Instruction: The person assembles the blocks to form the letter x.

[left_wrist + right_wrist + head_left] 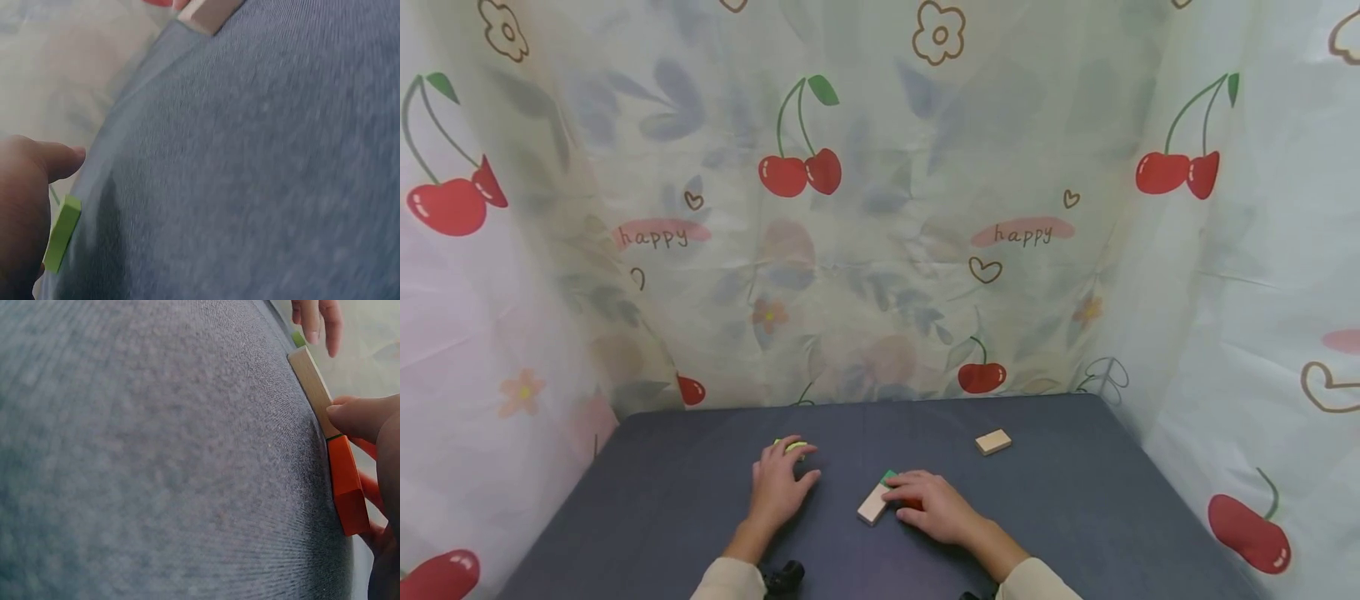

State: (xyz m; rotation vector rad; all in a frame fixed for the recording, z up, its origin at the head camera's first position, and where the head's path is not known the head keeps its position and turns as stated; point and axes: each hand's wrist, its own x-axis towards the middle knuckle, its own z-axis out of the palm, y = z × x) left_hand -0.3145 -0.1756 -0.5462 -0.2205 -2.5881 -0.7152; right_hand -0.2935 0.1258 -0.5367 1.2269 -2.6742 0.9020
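My left hand [778,483] is spread above a lime-green block [62,234], thumb apart from the fingers. The fingers partly cover that block in the head view. Beside the middle of the table, my right hand [936,504] holds an orange block [347,484] between thumb and fingers. The orange block's end meets a plain wooden block [874,504] in the right wrist view, and the thumb overlaps the wooden one there. At the wooden block's far end a green block [889,477] shows, partly hidden by the right fingers.
Another plain wooden block [993,442] lies farther back on the right of the dark grey table [700,467]. A patterned curtain [880,275] stands around the table's back and sides. Black wrist gear [784,579] sits at the left cuff.
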